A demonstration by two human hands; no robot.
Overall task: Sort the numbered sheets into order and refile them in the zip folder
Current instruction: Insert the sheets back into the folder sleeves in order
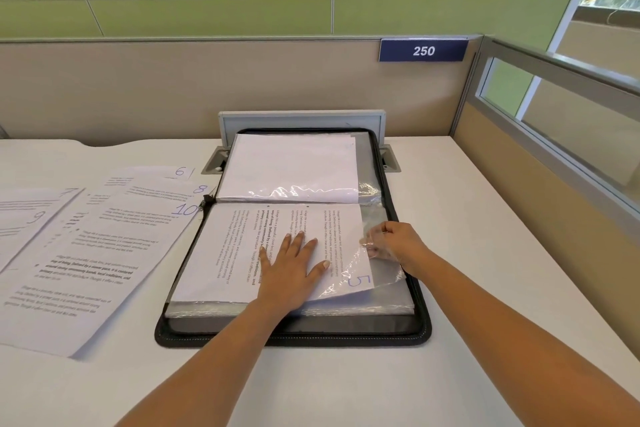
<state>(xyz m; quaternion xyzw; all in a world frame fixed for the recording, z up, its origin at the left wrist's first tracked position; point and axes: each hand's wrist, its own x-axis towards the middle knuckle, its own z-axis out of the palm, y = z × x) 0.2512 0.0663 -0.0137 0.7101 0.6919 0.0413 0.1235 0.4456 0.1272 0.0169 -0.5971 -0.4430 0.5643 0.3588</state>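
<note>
Pressing flat on the sheet marked 5 (239,253), the left hand (292,267) lies with its fingers straight and spread, holding nothing. Its fingertips point to the far side across the printed text, and the thumb reaches right toward the handwritten 5 at the sheet's near right corner. The right hand (398,241) sits at the sheet's right edge with its fingers curled, pinching the clear sleeve (379,276). The film is lifted and crinkled over that corner, and some fingertips show through it. The sheet lies turned sideways on the stack of sleeves in the near half of the open zip folder (294,334), which rests on the white desk (485,253). A white page (287,166) under glossy plastic fills the folder's far half. Left of the folder, loose sheets (104,253) overlap in a fan, marked 6, 8, 10, 7 and 9; the corner bearing 10 reaches the folder's left edge
</note>
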